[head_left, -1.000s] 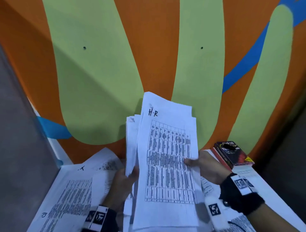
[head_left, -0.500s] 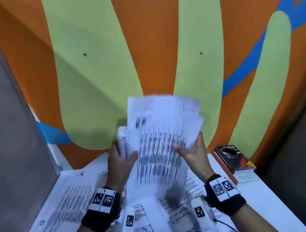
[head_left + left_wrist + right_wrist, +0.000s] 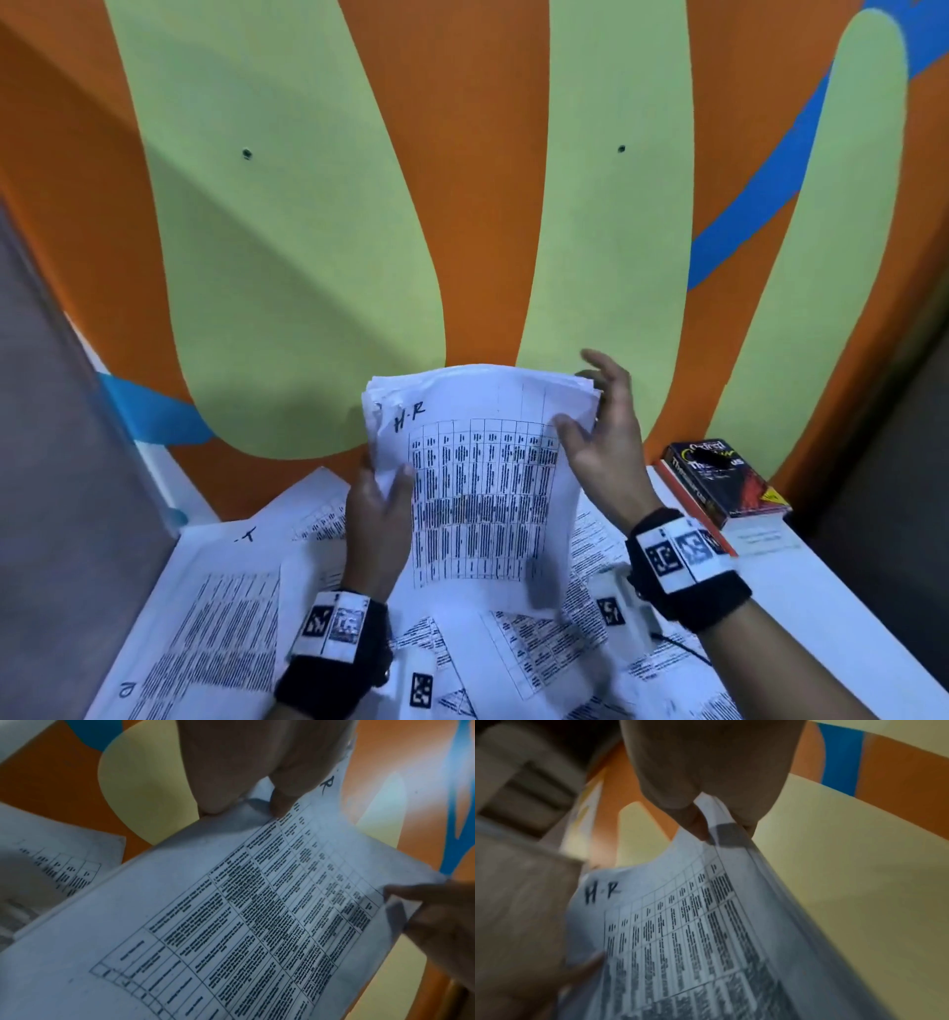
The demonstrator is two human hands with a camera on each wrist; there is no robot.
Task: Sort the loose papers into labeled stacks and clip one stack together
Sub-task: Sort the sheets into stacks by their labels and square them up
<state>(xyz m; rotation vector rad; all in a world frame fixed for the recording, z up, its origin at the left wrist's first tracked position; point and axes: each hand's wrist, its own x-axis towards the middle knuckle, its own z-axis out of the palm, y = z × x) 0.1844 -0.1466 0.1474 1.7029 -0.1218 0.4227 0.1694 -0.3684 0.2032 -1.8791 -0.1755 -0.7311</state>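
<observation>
A stack of printed table sheets (image 3: 482, 493) marked "H-R" in pen stands upright over the table between both hands. My left hand (image 3: 381, 488) grips its left edge, thumb on the front sheet and fingers behind. My right hand (image 3: 590, 426) pinches the upper right corner, thumb on the front and fingers spread behind the edge. In the left wrist view the H-R stack (image 3: 231, 902) fills the frame under my left hand (image 3: 257, 780). The right wrist view shows my right hand (image 3: 718, 821) pinching the top edge of the stack (image 3: 680, 933).
More printed sheets lie on the white table (image 3: 847, 616): a pile at the left (image 3: 221, 616) with pen marks, and loose overlapping sheets (image 3: 513, 652) below the hands. A dark book (image 3: 724, 478) lies at the right. An orange and green wall (image 3: 462, 205) stands close behind.
The fanned sheets have been drawn together into one squared stack. My right hand moved from the middle of the right edge up to the top right corner.
</observation>
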